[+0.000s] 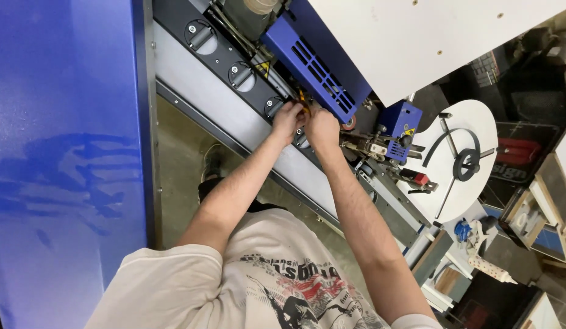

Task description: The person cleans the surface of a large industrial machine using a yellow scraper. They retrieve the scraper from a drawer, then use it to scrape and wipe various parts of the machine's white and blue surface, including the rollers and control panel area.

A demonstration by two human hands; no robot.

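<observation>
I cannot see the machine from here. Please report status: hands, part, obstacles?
Left hand and right hand pinching small yellow part together. Blue vented cover close above. White panel overhangs.

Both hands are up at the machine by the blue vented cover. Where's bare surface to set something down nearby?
The white panel above the blue vented cover is bare. The grey strip below the black rail is free. Crowded: where left hand and right hand meet.

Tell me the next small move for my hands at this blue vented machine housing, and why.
Probably a small steady pull or turn on the yellow part, not a reach elsewhere. Both the left hand and right hand are already pinched together on it, just below the blue vented housing, beside the black roller rail. What that part is stays unclear.
</observation>
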